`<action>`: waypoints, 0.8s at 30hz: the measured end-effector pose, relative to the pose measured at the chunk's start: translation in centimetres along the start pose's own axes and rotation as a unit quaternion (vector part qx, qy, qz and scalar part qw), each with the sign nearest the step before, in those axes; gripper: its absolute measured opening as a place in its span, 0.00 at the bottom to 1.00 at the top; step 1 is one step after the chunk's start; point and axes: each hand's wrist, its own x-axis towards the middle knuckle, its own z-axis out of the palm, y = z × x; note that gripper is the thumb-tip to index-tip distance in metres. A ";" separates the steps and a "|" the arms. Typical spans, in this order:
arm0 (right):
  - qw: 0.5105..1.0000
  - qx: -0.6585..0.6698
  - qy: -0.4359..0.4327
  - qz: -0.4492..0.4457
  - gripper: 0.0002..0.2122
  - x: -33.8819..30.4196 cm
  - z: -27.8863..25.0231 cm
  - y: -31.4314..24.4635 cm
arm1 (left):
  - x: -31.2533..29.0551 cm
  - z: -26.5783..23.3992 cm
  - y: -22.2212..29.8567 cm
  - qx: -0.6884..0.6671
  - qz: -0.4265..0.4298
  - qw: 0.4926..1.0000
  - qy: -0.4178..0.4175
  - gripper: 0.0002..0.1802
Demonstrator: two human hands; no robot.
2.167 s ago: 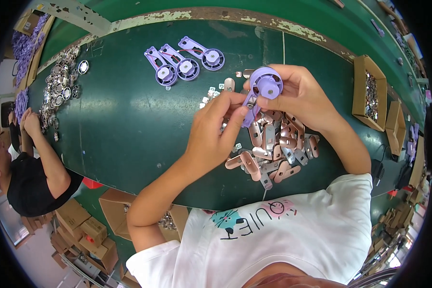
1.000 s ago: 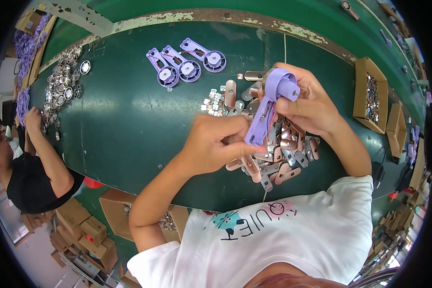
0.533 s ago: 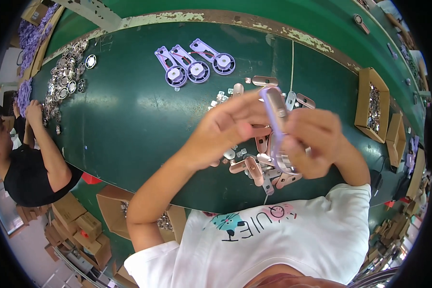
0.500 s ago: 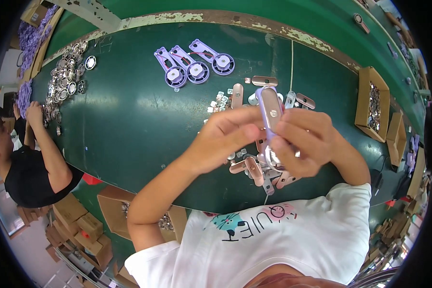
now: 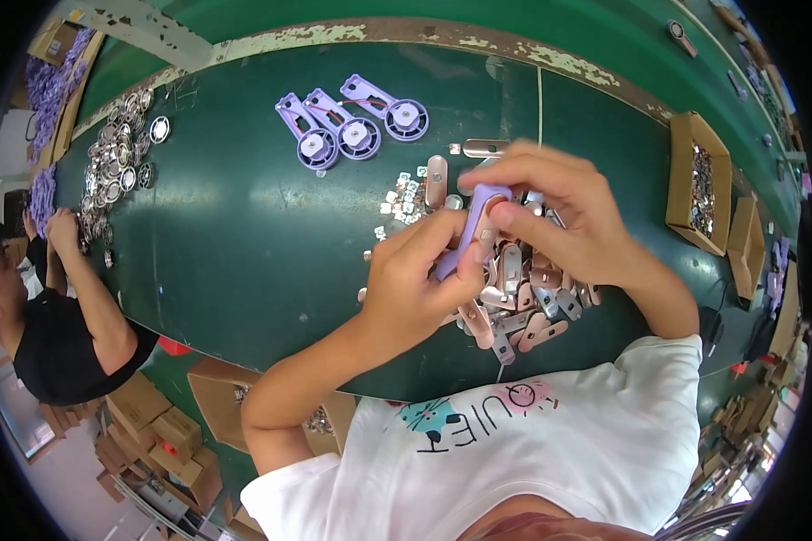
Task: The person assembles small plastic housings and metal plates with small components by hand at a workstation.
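Between my two hands is a purple plastic handheld-fan housing (image 5: 466, 233), tilted, with a rose-gold oblong cover plate (image 5: 486, 234) lying along its handle. My left hand (image 5: 421, 269) is closed round the lower part of the housing. At the upper end, my right hand (image 5: 564, 212) grips it, thumb against the plate and fingers over the top. The housing's round end is mostly hidden by my left hand. Beneath my hands lies a pile of rose-gold and silver cover plates (image 5: 512, 264). Small clear and white square pieces (image 5: 408, 192) are scattered left of the pile.
Three purple fan housings (image 5: 355, 135) with red wires lie farther back. Round metallic rings (image 5: 117, 162) heap at the far left, near a co-worker's arm (image 5: 88, 270). Cardboard boxes of small parts stand at the right (image 5: 675, 203) and below the table edge (image 5: 212, 406).
The housing has moved left and tilted, its plate turned partly away. My left hand has closed round its lower part, and my right hand has shifted up to its top end.
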 end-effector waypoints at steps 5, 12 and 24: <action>0.957 0.289 0.016 -0.010 0.11 -0.4 0.6 1.5 | 0.4 0.4 0.2 0.020 0.069 0.996 0.044 0.07; 0.995 -0.026 0.047 -0.079 0.10 -0.7 0.6 0.8 | 0.7 -0.1 0.7 0.065 0.073 0.994 0.040 0.08; 0.957 0.264 0.031 0.114 0.14 -0.3 1.7 1.4 | 0.8 -0.4 -0.1 -0.092 -0.088 0.992 -0.010 0.08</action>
